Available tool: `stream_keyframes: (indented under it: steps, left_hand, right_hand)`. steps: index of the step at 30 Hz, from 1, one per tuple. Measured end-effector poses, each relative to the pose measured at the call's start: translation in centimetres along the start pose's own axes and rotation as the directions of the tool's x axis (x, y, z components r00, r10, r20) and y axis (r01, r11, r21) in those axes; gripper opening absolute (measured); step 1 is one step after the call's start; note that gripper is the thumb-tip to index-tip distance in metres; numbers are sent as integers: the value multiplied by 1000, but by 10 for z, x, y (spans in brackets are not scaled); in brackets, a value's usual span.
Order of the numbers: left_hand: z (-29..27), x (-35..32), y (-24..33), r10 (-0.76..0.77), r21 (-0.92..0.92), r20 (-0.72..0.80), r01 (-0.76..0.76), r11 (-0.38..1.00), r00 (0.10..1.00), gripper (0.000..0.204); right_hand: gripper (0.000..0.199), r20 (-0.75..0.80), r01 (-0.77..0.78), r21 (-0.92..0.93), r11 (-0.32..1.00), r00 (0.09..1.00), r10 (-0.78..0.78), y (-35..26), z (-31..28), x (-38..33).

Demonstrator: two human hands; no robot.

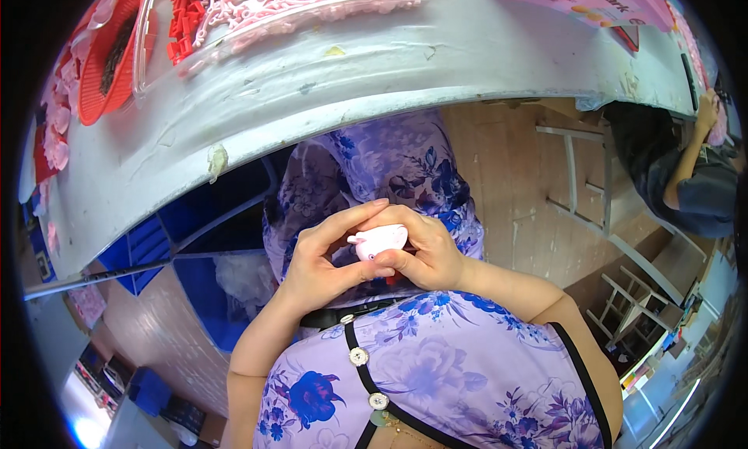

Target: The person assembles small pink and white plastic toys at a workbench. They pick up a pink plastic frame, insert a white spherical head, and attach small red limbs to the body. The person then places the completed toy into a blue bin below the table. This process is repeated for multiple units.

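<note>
Above my lap, both hands close around a small pale-pink toy piece that looks like a pig's head, with a stub on its left side and a small dark dot near its lower edge. My right hand wraps the piece from the right, its thumb pressed along the underside. From the left, my left hand curls in, with its thumb and index finger meeting the right hand's fingers. A bit of red shows just under the right thumb; what it belongs to is hidden.
Ahead is a white table bearing a clear tray of pink and red plastic parts, a red basket and a pink package. Blue bins stand at lower left. Another person sits at right near metal stools.
</note>
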State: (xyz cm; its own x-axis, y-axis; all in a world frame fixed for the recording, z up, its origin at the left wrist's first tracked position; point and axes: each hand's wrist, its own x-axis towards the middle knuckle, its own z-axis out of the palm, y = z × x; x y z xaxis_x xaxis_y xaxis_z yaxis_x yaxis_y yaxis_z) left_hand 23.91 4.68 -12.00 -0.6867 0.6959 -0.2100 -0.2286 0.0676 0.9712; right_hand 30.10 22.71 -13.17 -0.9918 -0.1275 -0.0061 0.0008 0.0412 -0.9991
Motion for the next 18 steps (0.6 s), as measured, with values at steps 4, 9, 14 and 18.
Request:
stream_keyframes:
  steps: [4,9,14,18]
  left_hand:
    - [1,-1,-2,-27,-35,5,27,999,1000,66]
    - [-1,-3,2,-40,-11,-19,40,999,999,65]
    - [-15,-8,15,5,294,4,-6,956,1000,61]
    - [-14,-15,24,74,365,-29,-58,929,997,51]
  right_hand:
    - [31,-24,-8,4,1000,1000,8,2,3,-2]
    - [31,-8,-20,0,1000,1000,20,2,6,-1]
    - [31,-53,-106,247,963,991,122,4,16,-2]
    - [32,-56,22,182,983,998,-12,4,16,5]
